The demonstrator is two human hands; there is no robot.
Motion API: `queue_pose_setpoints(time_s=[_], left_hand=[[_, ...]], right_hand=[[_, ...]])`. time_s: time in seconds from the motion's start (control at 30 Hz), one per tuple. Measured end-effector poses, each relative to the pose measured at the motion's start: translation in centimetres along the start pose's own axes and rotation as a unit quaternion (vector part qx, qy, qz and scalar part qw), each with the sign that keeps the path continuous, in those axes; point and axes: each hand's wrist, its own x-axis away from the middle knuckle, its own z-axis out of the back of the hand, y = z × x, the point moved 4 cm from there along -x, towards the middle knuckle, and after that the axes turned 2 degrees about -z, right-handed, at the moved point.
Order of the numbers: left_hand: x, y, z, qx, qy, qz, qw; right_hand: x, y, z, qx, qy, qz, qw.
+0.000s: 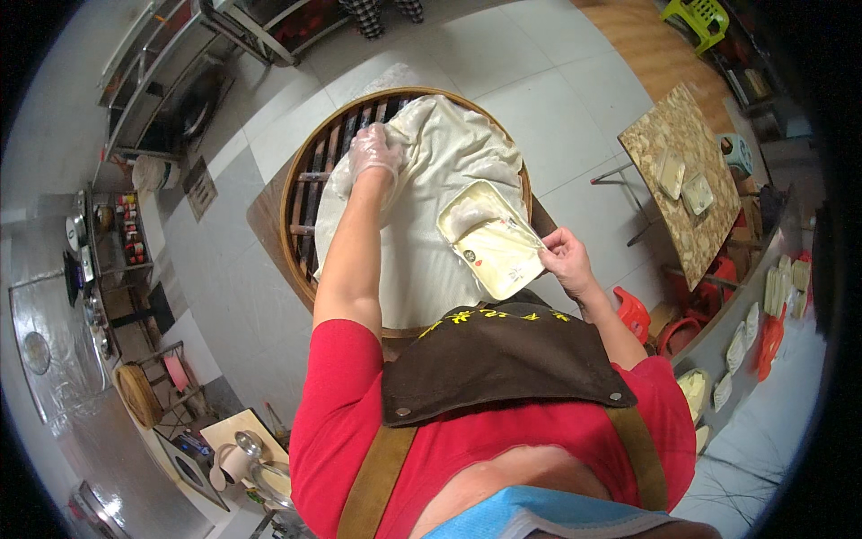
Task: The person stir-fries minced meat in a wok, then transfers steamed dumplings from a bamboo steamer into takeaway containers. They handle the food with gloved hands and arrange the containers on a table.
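Observation:
My left hand (374, 153), in a clear plastic glove, lies with curled fingers against a bunched white cloth (431, 269). Whether it grips the cloth or something under the fingers is hidden. The cloth covers most of a round steamer with a wooden rim (294, 269); dark slats (322, 162) show along its left side. Bare, my right hand (569, 261) pinches the near right corner of a cream rectangular tray (508, 252), tilted above the cloth. Inside the tray's far end rests a pale, half-moon dumpling (471, 217). Another pale rounded shape (495, 168) shows just beyond the tray.
A stone-patterned table (687, 222) on the right holds two food trays (698, 194). Red stools (632, 315) stand close behind my right arm. Metal racks (145, 101) stand at far left, and a person's checked trouser legs (367, 17) appear at the top.

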Motion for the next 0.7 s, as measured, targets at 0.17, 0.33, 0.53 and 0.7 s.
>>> queue_pose_setpoints(time_s=[0.17,0.33,0.53,0.7], left_hand=[[-1.0,1.7,0.9,0.027,-0.134,0.095,0.986],[-0.7,2.3,0.6,0.016,-0.135,0.11,0.985],[-0.8,-2.5,-1.3,0.261,-0.033,0.119,0.957],[-1.1,-5.3,-0.9,0.655,0.003,0.2,0.729]], right_hand=[[0.1,0.4,1.0,-0.003,0.012,0.007,1.0],[-0.4,0.2,0.8,-0.03,0.008,0.009,0.999],[-0.4,-0.5,0.6,-0.032,-0.001,-0.001,0.999],[-0.3,0.1,1.4,-0.025,0.015,0.002,1.0]])
